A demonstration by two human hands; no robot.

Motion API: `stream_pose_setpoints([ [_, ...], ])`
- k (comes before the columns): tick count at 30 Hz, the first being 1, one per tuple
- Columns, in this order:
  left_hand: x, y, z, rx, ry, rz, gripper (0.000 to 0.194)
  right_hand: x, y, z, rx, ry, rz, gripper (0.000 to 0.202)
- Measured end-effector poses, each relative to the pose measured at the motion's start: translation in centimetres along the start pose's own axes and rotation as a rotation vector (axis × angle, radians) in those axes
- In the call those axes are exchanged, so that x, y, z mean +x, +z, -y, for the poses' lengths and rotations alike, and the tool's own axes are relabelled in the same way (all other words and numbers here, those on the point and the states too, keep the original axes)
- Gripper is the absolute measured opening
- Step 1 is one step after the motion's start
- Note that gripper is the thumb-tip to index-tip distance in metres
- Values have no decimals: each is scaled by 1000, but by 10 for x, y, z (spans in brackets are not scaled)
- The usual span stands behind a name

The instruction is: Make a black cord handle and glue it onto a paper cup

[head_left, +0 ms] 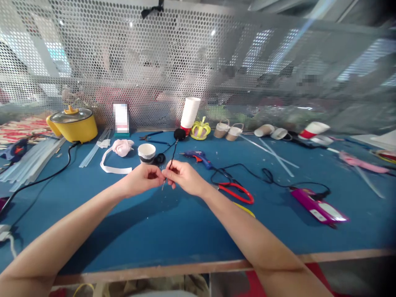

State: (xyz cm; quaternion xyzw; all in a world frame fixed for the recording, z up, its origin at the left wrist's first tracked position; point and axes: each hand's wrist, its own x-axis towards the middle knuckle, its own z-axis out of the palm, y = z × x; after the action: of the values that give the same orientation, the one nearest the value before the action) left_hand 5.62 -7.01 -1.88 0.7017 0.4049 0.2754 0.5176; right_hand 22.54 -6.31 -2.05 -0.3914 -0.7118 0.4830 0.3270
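Observation:
In the middle of the blue tabletop [148,235], my left hand [142,179] and my right hand [185,177] meet, fingers pinched on a thin black stem [173,152]. A round black ball [180,134] tops the stem, which leans slightly; its lower tip sticks out below my fingers. Just behind my left hand stands a white paper cup [146,152] with a black lower part, next to a small coil of black cord [160,159]. To the right of my right hand lies a blue glue gun [199,156]. My left fingertips partly hide the stem.
Red-handled scissors [238,193], a yellow strip and a purple power strip [318,206] lie right, with trailing cables. Behind are pliers [151,135], stacked cups [190,111] and a yellow-green crown-shaped piece [200,130]. Left are white ribbon [113,168], glue sticks and a yellow pot [76,127].

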Motion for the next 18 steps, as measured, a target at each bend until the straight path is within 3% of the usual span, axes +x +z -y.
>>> stream_pose_setpoints([
  [10, -2, 2, -3, 145, 5, -65, 15, -1, 6, 1, -158, -4, -102, 19],
  [15, 0, 5, 0, 83, -5, -86, 15, 0, 6, -2, -168, 1, -116, 22],
  [18, 1, 5, 0, -13, -40, -64, 18, 1, 4, -4, -53, -9, -52, 27],
])
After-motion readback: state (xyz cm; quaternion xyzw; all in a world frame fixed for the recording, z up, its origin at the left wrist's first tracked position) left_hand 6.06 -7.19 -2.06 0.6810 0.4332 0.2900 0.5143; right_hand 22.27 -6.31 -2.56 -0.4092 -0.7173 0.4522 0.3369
